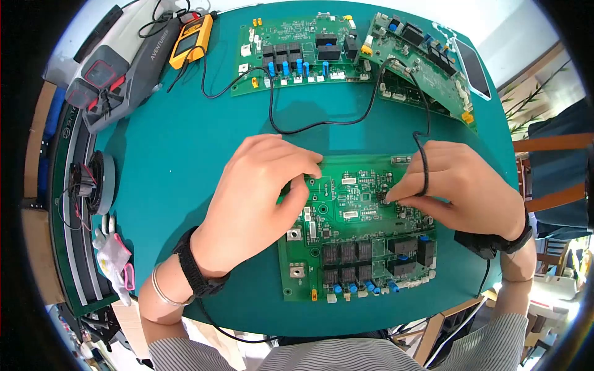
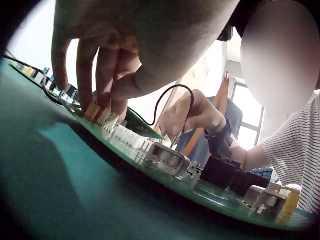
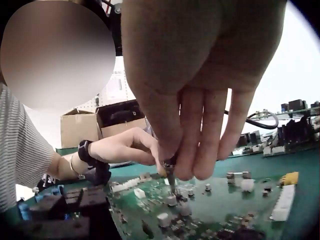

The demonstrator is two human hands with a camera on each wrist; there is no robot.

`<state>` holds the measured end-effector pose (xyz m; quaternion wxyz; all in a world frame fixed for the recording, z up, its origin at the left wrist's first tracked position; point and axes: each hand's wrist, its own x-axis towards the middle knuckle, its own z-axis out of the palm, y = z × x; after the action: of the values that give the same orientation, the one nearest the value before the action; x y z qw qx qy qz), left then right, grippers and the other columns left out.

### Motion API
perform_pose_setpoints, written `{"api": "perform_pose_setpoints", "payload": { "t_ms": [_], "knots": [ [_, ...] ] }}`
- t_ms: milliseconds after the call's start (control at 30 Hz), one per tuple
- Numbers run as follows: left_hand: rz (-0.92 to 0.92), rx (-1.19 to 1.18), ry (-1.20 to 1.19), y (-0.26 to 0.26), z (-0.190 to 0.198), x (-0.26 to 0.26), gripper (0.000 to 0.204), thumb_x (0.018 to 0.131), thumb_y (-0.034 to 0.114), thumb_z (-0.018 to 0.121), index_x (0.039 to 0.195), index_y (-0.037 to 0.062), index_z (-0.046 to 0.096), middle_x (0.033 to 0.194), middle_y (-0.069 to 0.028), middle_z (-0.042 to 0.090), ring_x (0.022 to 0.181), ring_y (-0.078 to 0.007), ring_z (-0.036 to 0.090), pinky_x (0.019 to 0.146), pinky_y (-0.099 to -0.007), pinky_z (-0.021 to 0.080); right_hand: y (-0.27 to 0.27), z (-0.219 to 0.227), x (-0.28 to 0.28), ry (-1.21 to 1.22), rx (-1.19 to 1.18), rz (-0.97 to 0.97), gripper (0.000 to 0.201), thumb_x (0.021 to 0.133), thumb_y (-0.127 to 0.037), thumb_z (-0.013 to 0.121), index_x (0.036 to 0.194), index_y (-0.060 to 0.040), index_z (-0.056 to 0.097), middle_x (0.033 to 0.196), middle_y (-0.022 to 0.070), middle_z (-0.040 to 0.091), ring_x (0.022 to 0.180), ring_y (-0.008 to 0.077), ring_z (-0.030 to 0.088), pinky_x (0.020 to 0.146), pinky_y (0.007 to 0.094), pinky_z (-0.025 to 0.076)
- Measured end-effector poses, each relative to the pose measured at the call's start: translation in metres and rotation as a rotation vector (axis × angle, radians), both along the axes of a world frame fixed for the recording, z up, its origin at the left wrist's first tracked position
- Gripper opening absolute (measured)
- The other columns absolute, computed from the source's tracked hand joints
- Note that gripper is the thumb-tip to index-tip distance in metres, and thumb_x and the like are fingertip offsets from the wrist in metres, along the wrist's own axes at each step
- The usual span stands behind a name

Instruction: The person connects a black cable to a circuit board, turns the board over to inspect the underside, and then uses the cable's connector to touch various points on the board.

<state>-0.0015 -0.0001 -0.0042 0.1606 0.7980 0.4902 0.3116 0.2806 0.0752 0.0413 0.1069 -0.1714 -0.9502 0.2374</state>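
From my remote seat, the left hand (image 1: 257,198) covers the near-left part of the circuit board (image 1: 359,247), so I can't see what its fingertips touch in the head view. The probe tip (image 3: 170,182) under the right hand (image 1: 458,188) is too small overhead; I can't tell which component it meets. The probe's black lead (image 1: 346,120) vanishes under the far boards (image 1: 291,52). Both wrist views blur the board's small parts. The yellow meter (image 1: 192,40) has an unreadable display. The bench (image 1: 173,154) is cut off by the fisheye rim.
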Motion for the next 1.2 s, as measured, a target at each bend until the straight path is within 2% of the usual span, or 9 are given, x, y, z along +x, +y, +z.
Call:
{"api": "perform_pose_setpoints", "payload": {
  "t_ms": [100,200,267,600,867,967,1100,1200],
  "knots": [
    [-0.003,0.002,-0.011,0.001,0.001,0.000,0.023,0.081,-0.010,0.064,0.096,0.0047,0.071,0.107,-0.0101,0.078,0.101,-0.0323,0.072,0.103,-0.0492,0.050,0.002,-0.004,0.012,0.020,0.062,0.018,0.014,0.084,-0.006,0.076,0.098,-0.0085,0.074,0.078,0.0063,0.065,0.080,0.0299,0.064,0.074,0.0420,0.050],
    [0.002,0.000,-0.014,0.000,0.000,0.001,0.022,0.080,-0.010,0.064,0.096,0.0046,0.070,0.106,-0.0102,0.078,0.101,-0.0323,0.072,0.104,-0.0496,0.049,-0.002,-0.012,0.024,0.003,-0.013,-0.041,0.018,0.083,-0.003,0.078,0.100,-0.0096,0.075,0.080,0.0055,0.066,0.078,0.0292,0.063,0.071,0.0411,0.049],
    [-0.003,-0.002,-0.003,0.000,0.000,0.001,0.022,0.080,-0.010,0.063,0.095,0.0047,0.070,0.106,-0.0100,0.078,0.101,-0.0322,0.072,0.104,-0.0500,0.049,-0.005,-0.017,0.028,0.119,-0.020,-0.098,0.022,0.082,-0.002,0.079,0.102,-0.0101,0.076,0.083,0.0056,0.068,0.078,0.0285,0.063,0.070,0.0403,0.049],
    [0.001,-0.041,0.017,0.000,0.001,0.000,0.023,0.079,-0.009,0.063,0.096,0.0047,0.070,0.109,-0.0095,0.077,0.103,-0.0309,0.071,0.105,-0.0508,0.048,-0.008,-0.019,0.041,0.110,-0.072,-0.111,0.022,0.082,-0.002,0.080,0.102,-0.0079,0.076,0.084,0.0073,0.069,0.079,0.0297,0.064,0.069,0.0408,0.049],
    [0.018,-0.033,0.014,0.000,0.004,0.002,0.024,0.078,-0.010,0.063,0.095,0.0053,0.072,0.108,-0.0087,0.079,0.101,-0.0304,0.072,0.104,-0.0501,0.049,-0.002,-0.006,0.050,0.142,-0.082,-0.241,0.019,0.078,-0.001,0.083,0.088,-0.0034,0.067,0.083,0.0086,0.068,0.076,0.0301,0.063,0.067,0.0395,0.048],
    [0.019,-0.041,0.006,0.000,0.004,0.003,0.024,0.078,-0.011,0.063,0.095,0.0050,0.072,0.107,-0.0089,0.079,0.101,-0.0308,0.072,0.104,-0.0502,0.049,-0.002,0.000,0.047,0.167,-0.103,-0.150,0.023,0.075,-0.003,0.086,0.087,-0.0032,0.066,0.082,0.0085,0.068,0.074,0.0304,0.062,0.065,0.0395,0.047],
    [0.017,-0.060,-0.001,0.001,0.007,0.003,0.024,0.078,-0.011,0.063,0.094,0.0049,0.073,0.107,-0.0088,0.079,0.100,-0.0310,0.072,0.104,-0.0503,0.049,-0.009,0.005,0.042,0.127,-0.108,-0.136,0.022,0.075,-0.003,0.086,0.086,-0.0021,0.067,0.082,0.0079,0.069,0.074,0.0305,0.063,0.065,0.0395,0.048],
    [0.021,-0.065,0.007,0.001,0.007,0.003,0.024,0.078,-0.011,0.063,0.094,0.0049,0.073,0.107,-0.0089,0.079,0.100,-0.0310,0.072,0.105,-0.0503,0.049,-0.014,-0.005,0.037,0.190,-0.210,-0.135,0.020,0.077,-0.002,0.086,0.087,-0.0018,0.068,0.083,0.0084,0.070,0.076,0.0312,0.064,0.067,0.0403,0.051]
  ]
}}
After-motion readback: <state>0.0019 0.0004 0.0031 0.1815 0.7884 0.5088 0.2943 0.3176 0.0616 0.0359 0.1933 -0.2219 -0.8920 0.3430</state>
